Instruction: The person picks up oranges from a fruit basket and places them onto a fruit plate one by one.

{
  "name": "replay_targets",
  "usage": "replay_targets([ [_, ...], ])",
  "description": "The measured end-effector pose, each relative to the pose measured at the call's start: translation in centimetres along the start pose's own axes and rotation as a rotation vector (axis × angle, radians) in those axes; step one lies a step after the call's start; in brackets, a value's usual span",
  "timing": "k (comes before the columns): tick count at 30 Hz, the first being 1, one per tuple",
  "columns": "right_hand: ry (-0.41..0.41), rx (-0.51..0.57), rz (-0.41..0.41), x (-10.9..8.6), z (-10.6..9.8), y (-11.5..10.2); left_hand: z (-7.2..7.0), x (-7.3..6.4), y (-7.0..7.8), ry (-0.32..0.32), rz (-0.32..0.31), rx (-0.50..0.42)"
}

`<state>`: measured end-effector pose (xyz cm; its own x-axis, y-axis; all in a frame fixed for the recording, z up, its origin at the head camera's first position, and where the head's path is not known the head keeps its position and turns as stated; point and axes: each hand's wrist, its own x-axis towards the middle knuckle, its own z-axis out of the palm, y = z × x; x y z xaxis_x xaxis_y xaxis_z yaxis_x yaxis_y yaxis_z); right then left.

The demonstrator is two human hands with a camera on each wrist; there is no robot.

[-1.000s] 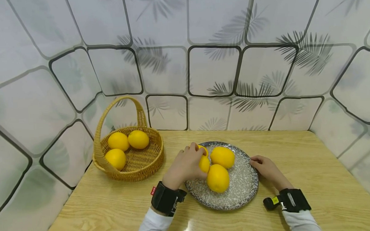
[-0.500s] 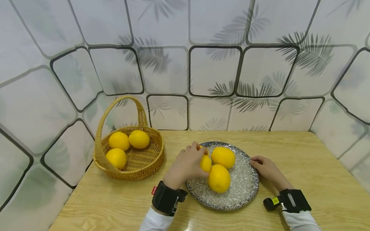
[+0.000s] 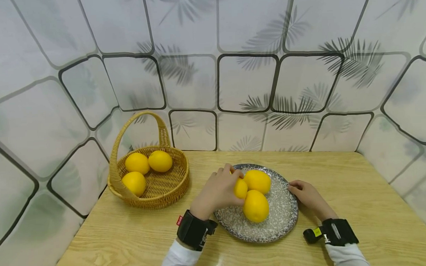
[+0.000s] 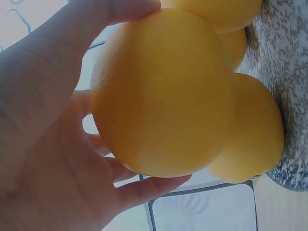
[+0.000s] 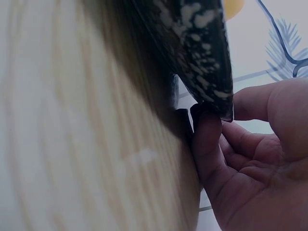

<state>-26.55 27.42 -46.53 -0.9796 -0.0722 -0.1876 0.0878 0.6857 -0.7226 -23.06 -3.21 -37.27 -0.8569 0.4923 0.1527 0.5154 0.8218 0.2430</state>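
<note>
My left hand (image 3: 220, 189) curls thumb and fingers round a yellow lemon (image 4: 163, 91) over the left part of a grey speckled plate (image 3: 276, 221). That lemon is partly covered by the hand in the head view and sits against its neighbours. Beside it on the plate are a front lemon (image 3: 256, 206) and a rear lemon (image 3: 257, 181); another, at the back left, is mostly hidden behind my fingers. At the plate's right side my right hand (image 3: 306, 193) pinches the dark rim (image 5: 211, 82), thumb and fingers on either face of it.
A wicker basket (image 3: 166, 195) with a tall arched handle stands at the left, holding 3 lemons (image 3: 137, 164). The wooden table (image 3: 359, 198) meets patterned cloth walls (image 3: 246, 81) at the back and sides.
My left hand has shifted slightly right with its lemon, and the front lemon has been nudged right across the plate. The right hand keeps its place at the rim.
</note>
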Motion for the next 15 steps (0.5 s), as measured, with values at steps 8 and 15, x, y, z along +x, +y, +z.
replay_targets([
  [8,0.006,-0.005,0.000,0.05,0.04,0.09,0.35,0.30,0.44,0.025,0.020,0.005],
  [15,0.006,-0.005,-0.009,0.17,0.09,0.26,0.66,0.49,0.70,0.053,0.038,-0.004],
])
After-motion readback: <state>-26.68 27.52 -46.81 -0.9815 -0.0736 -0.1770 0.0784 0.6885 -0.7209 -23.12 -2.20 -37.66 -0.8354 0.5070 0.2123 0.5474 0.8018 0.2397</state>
